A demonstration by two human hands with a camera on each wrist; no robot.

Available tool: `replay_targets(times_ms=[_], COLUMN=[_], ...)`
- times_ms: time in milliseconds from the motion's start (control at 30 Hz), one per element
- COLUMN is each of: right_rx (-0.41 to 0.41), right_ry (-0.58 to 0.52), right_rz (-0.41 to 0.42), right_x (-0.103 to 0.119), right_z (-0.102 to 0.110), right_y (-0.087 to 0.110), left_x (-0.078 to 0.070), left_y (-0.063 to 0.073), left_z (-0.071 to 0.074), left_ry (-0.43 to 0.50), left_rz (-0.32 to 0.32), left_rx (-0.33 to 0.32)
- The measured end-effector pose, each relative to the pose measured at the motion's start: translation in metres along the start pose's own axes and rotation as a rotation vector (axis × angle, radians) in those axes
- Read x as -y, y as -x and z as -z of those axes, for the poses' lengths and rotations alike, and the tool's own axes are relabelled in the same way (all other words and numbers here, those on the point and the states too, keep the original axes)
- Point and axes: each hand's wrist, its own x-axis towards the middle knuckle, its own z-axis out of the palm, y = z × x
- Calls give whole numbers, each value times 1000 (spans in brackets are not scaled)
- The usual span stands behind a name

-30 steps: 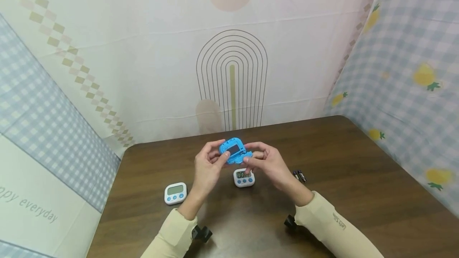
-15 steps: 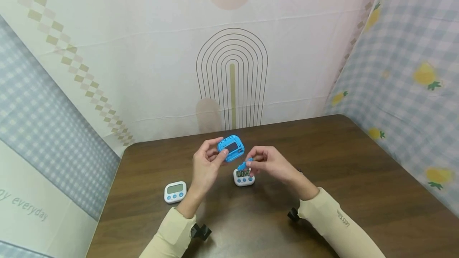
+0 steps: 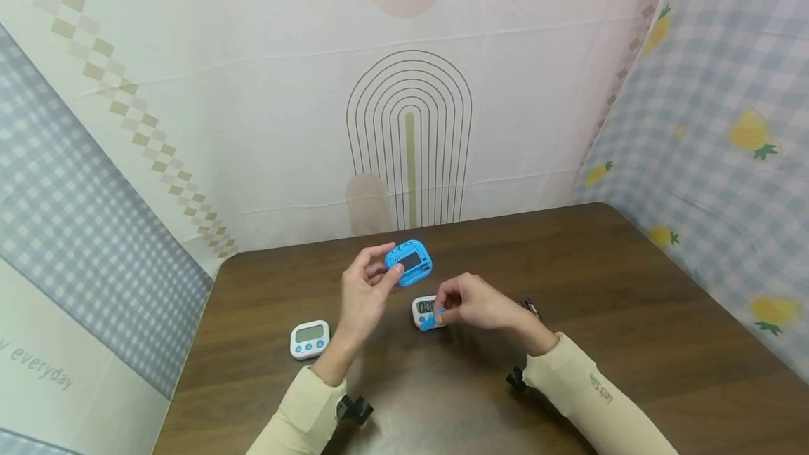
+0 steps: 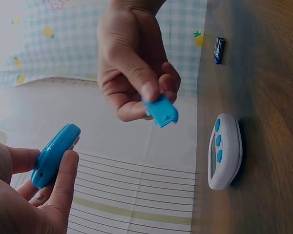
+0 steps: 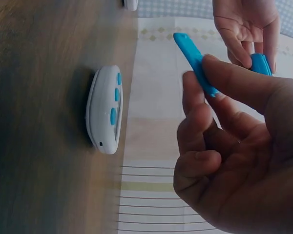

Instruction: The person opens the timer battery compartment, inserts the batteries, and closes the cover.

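Observation:
My left hand (image 3: 365,293) holds a blue digital timer (image 3: 420,275) up over the table by its left edge, thumb on the side facing me. Its back faces the head view, with an uncovered battery slot along the lower edge. Lower and to the right, my right hand (image 3: 478,302) pinches a small blue battery cover (image 4: 161,111) between thumb and fingers. In the head view the cover overlaps a white timer (image 3: 423,308) with blue buttons, which lies on the table with digits on its display.
A second white timer (image 3: 310,340) with a blank display lies on the dark wooden table (image 3: 417,399), left of my left wrist. Batteries (image 3: 531,307) lie beyond my right wrist, partly hidden by it. Patterned cloth hangs behind and beside the table.
The battery cover has come away from the blue timer in my right hand, which has moved down toward the middle white timer. My left hand has stayed nearly in place.

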Motion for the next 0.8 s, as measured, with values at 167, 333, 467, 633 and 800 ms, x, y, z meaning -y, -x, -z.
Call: replay_targets(times_ms=[167,333,467,633,800], right_rx=[51,122,120,130,147], right_ry=[69,112,178,260,370], right_rz=[-19,-45,-54,-72,-76], right_x=[1,0,-2,0,1], right_z=[-3,-10,-13,-16,-19], right_y=[1,1,1,2,4], left_x=[0,1,1,1,1], left_y=[1,1,1,1,1], left_z=[0,-1,-1,-1,-1], left_ry=[-9,-22,-31,-29,-29], left_rz=[3,1,-5,-8,-15], left_rx=[5,12,14,14,15])
